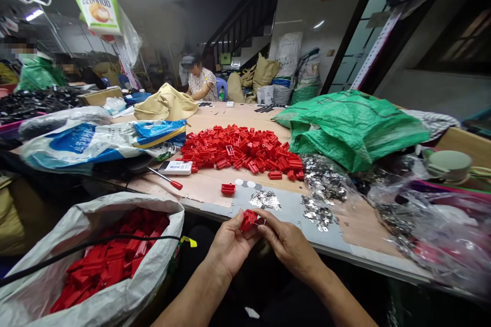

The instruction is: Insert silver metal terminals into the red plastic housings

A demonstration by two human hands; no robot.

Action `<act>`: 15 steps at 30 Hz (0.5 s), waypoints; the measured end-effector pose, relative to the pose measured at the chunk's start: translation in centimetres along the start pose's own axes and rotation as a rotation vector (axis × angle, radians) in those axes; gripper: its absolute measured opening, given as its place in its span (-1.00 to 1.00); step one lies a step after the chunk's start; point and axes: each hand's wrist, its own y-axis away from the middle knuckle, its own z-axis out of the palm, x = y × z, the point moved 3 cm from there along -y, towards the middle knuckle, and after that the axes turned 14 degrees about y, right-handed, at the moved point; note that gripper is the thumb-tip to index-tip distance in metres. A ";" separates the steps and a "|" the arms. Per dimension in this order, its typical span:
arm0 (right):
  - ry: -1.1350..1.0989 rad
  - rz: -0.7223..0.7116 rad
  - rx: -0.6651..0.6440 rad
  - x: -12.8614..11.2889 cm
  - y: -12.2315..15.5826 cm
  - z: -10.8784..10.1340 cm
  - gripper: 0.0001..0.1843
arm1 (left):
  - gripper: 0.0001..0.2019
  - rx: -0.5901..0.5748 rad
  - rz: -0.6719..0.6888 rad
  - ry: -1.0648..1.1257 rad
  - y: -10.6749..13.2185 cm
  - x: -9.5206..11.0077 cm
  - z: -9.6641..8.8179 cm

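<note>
My left hand [230, 242] and my right hand [286, 242] meet just off the table's near edge, both pinched on one small red plastic part [248, 218]. The right fingertips press at its right side; whether they also hold a metal piece I cannot tell. A single red part [228, 188] lies on the table just beyond. Small heaps of shiny metal clips [265, 199] lie in front of my hands. A large pile of red parts [245, 149] covers the table's middle.
A white sack [126, 294] of red parts with a black cable across it stands at my lower left. A red-handled screwdriver [165, 179], a white remote [175, 166], plastic bags, a green bag [349, 125] and bags of metal clips [422, 225] crowd the wooden table [360, 222]. Other people sit at the far side.
</note>
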 end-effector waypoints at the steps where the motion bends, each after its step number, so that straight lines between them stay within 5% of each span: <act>1: 0.037 0.007 0.016 0.0 -0.1 0.1 -0.58 | -0.82 0.001 0.004 0.008 0.0 0.1 0.0; 15: -0.263 0.038 0.034 -0.8 -1.8 0.7 -0.63 | -0.83 -0.027 0.035 0.021 -0.3 0.7 -0.8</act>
